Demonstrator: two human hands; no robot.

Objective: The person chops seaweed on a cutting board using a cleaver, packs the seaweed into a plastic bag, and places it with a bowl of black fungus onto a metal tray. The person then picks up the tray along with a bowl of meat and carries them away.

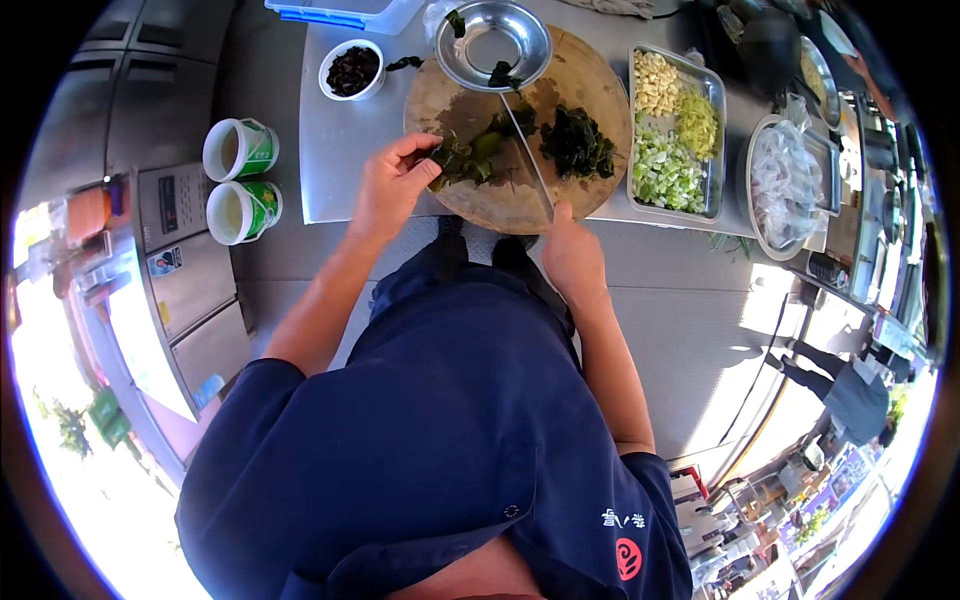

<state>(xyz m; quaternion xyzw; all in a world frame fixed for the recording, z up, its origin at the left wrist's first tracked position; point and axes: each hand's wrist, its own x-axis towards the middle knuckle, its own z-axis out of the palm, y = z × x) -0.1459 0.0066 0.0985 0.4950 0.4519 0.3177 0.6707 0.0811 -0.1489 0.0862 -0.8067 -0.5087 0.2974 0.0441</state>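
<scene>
While the right hand (576,255) is wrapped around the knife (530,160), its long blade pointing away and slightly left across the round board (585,70), the left hand (390,190) pinches dark leaves (468,160) lying there, left of the blade.

Seemingly a commercial kitchen: steel cabinets (165,110), round chopping board (490,207).

L hand (390,190) in a pinch, R hand (575,255) curled in firm grip, forearms (618,375) bare, extended fwd
</scene>
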